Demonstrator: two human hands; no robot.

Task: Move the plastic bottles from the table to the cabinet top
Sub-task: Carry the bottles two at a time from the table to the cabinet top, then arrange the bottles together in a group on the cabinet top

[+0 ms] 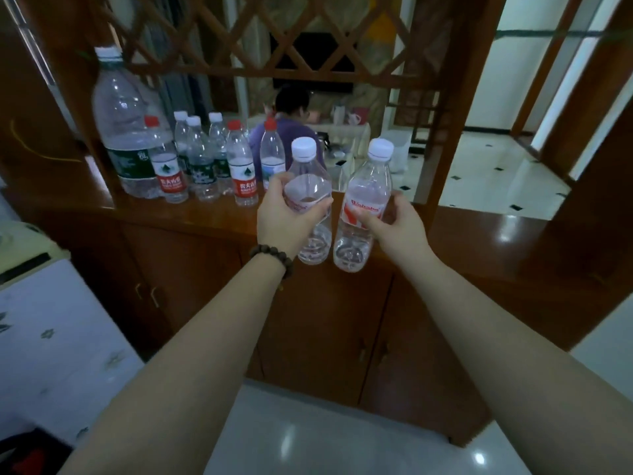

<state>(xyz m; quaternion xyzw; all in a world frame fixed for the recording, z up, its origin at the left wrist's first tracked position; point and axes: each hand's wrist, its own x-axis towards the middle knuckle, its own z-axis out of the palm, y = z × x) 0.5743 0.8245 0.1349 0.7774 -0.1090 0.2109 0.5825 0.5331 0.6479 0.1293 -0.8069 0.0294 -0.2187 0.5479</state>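
My left hand (pixel 284 217) grips a clear plastic bottle (pixel 313 241) with a white cap, held upright in front of the wooden cabinet top (pixel 212 214). My right hand (pixel 394 222) grips a second clear white-capped bottle (pixel 363 190) with a red and white label, right beside the first. Both bottles hang in the air just before the cabinet's front edge. On the cabinet top to the left stand a large clear jug (pixel 125 132) and several small bottles (pixel 239 166) with red or white caps.
A wooden lattice screen (pixel 274 39) rises above the cabinet top, with a post (pixel 452 114) at its right. A person (pixel 291 125) sits beyond the opening. A table with a pale patterned cloth (pixel 51 330) lies at lower left. Shiny tiled floor (pixel 308 433) is below.
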